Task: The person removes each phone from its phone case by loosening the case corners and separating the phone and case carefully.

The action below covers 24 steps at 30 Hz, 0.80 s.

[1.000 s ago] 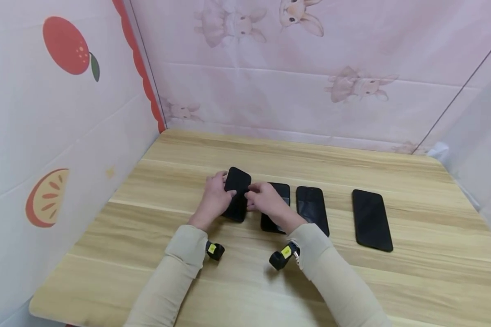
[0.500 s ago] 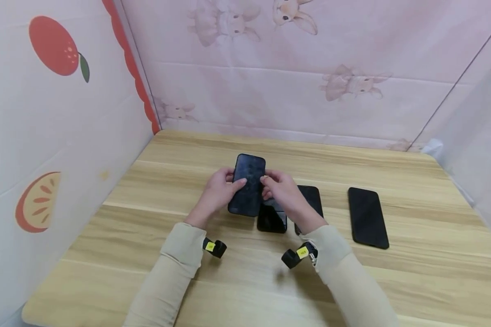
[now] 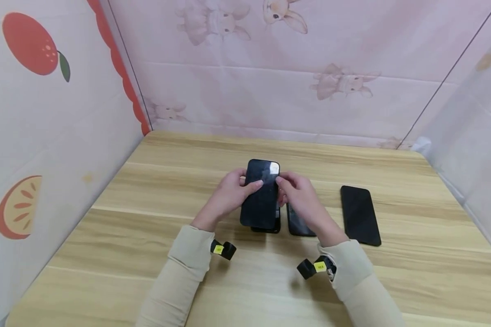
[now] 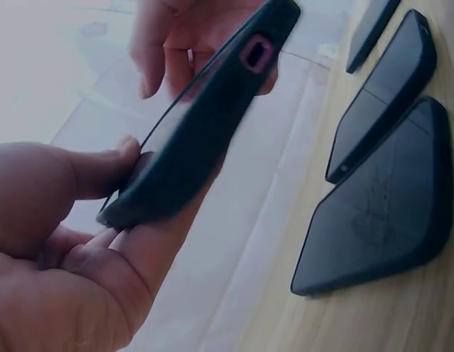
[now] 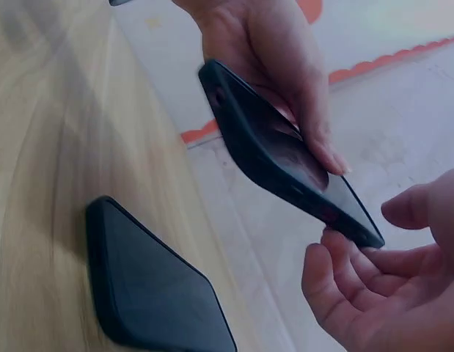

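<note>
L hand (image 3: 231,193) grips phone (image 3: 259,204), mostly hiding 2nd phone (image 3: 270,230); R hand (image 3: 303,193) touches it, thumb off.

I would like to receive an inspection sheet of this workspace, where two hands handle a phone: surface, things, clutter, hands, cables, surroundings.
Surface: table, pale wood grain.
Job's things: held phone, raised above the leftmost table phone; middle phone and rightmost phone also lie on the table, the rightmost standing apart.
Clutter: nothing seen.
Left hand: grips the held phone, thumb over its screen.
Right hand: touches the held phone's edge; the right wrist view shows its thumb clear of it.
Cables: nothing seen.
Surroundings: pink rabbit-print backdrop behind, white fruit-print backdrop at left.
</note>
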{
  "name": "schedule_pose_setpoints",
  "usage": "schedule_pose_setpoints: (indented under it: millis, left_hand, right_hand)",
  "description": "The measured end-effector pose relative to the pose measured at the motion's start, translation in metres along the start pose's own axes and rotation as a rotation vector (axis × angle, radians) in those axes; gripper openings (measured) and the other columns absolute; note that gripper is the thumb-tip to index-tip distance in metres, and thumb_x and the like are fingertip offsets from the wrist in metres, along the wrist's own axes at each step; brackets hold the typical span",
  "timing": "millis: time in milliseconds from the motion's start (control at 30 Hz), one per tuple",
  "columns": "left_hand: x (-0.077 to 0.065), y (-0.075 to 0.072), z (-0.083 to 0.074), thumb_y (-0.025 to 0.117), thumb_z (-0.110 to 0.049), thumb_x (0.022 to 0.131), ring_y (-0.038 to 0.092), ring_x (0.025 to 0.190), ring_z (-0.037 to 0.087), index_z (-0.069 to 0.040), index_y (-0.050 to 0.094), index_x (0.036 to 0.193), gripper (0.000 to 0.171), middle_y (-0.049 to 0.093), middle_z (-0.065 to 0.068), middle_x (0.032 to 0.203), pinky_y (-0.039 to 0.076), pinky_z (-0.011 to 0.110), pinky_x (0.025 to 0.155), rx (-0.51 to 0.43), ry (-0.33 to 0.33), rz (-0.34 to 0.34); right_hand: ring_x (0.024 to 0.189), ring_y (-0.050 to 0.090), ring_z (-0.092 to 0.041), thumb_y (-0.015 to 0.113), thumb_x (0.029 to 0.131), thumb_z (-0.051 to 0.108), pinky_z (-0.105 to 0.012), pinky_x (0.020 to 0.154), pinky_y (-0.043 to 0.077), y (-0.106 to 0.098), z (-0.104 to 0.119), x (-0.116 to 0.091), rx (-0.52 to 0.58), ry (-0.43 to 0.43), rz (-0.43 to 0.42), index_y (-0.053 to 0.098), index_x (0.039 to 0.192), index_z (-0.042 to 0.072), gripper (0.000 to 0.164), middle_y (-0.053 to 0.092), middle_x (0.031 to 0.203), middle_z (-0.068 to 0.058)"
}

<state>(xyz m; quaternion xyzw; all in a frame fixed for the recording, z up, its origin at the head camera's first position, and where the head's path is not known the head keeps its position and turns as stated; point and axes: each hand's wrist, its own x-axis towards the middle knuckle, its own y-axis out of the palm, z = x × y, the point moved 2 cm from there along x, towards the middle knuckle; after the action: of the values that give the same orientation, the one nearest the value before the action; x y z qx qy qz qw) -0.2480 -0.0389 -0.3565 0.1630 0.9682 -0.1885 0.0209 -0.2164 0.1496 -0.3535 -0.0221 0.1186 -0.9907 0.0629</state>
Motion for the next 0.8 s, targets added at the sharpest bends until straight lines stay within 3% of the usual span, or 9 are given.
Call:
schedule_pose_setpoints:
  millis: [233,500,800]
  left_hand:
    - [0.0,0.009,-0.003,0.066,-0.03,0.097,0.072,0.089,0.021,-0.008,0.052,0.127,0.04,0.072,0.013,0.107,0.06,0.039,0.083,-0.036,0.029,0.122]
    - [-0.003,0.012,-0.008,0.062,-0.02,0.099,0.073,0.086,0.02,-0.004,0.054,0.123,0.03,0.072,0.016,0.105,0.061,0.036,0.078,-0.118,0.067,0.312]
    - [-0.005,0.016,-0.009,0.053,-0.01,0.102,0.07,0.086,0.019,0.003,0.05,0.127,0.028,0.068,0.022,0.107,0.061,0.041,0.081,-0.253,0.086,0.373]
  right_hand:
    - [0.061,0.056,-0.016,0.039,0.108,0.031,-0.031,0.057,0.056,-0.009,-0.01,-0.006,0.188,-0.008,-0.009,0.052,0.112,0.0,0.034,0.056,0.078,-0.006]
    - [0.05,0.046,-0.015,0.036,0.108,0.041,-0.026,0.047,0.041,-0.015,-0.013,-0.008,0.25,-0.049,0.024,0.053,0.083,0.007,0.045,0.049,0.057,-0.002]
    - [0.046,0.037,-0.009,0.037,0.108,0.033,-0.023,0.046,0.028,-0.016,-0.012,-0.01,0.449,-0.081,0.048,0.053,0.073,0.011,0.044,0.045,0.054,0.002]
